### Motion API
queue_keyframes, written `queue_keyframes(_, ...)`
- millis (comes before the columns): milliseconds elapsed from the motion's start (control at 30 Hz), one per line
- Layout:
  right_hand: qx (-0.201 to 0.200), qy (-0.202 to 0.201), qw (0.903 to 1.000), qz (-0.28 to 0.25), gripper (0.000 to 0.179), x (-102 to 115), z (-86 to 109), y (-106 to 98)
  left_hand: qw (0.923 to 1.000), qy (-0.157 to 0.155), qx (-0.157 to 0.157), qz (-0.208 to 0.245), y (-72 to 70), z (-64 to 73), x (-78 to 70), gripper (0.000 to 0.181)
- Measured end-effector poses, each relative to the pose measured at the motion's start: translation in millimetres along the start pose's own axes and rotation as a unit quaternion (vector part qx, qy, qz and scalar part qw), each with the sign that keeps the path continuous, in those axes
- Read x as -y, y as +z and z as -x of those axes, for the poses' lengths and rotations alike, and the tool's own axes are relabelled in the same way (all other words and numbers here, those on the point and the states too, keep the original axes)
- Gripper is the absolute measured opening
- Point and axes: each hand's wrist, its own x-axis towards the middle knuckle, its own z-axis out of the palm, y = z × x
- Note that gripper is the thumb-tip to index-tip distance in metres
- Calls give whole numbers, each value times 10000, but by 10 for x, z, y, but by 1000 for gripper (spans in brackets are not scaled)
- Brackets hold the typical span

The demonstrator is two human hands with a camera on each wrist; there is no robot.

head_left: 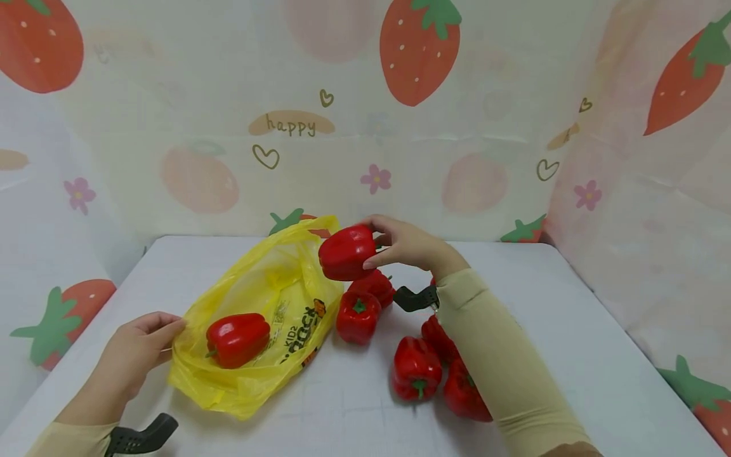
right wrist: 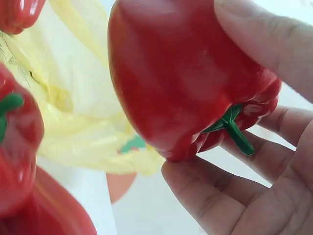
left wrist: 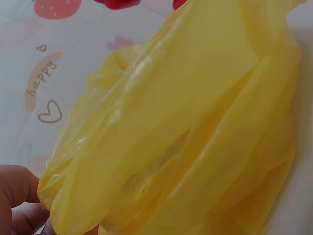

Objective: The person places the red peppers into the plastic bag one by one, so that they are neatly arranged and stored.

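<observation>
My right hand grips a red bell pepper by its stem end, raised beside the far right rim of a yellow plastic bag. In the right wrist view, thumb and fingers spread around this pepper, its green stem towards the palm. The left hand pinches the bag's left edge between thumb and fingers; the left wrist view shows the bag's crumpled side stretching away from the fingertips. Inside the open bag lies another red bell pepper on its side.
Two red peppers sit close to the bag's right side. Several more, among them a front pepper, are grouped under the right forearm, which partly hides them. A strawberry-print backdrop encloses the white table behind and at both sides.
</observation>
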Motion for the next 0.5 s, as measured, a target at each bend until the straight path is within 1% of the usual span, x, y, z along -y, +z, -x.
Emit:
queue_keyframes(267, 248, -16, 9988, 416, 62, 191, -236, 204, 10000, -1, 30, 41, -7, 6, 7, 51)
queue_keyframes(400, 394, -54, 9974, 595, 61, 231, -339, 293, 10000, -7, 0, 29, -7, 10, 12, 51)
queue_keyframes(500, 490, -46, 9970, 595, 62, 241, -417, 375, 10000, -21, -24, 4, -9, 17, 10, 51)
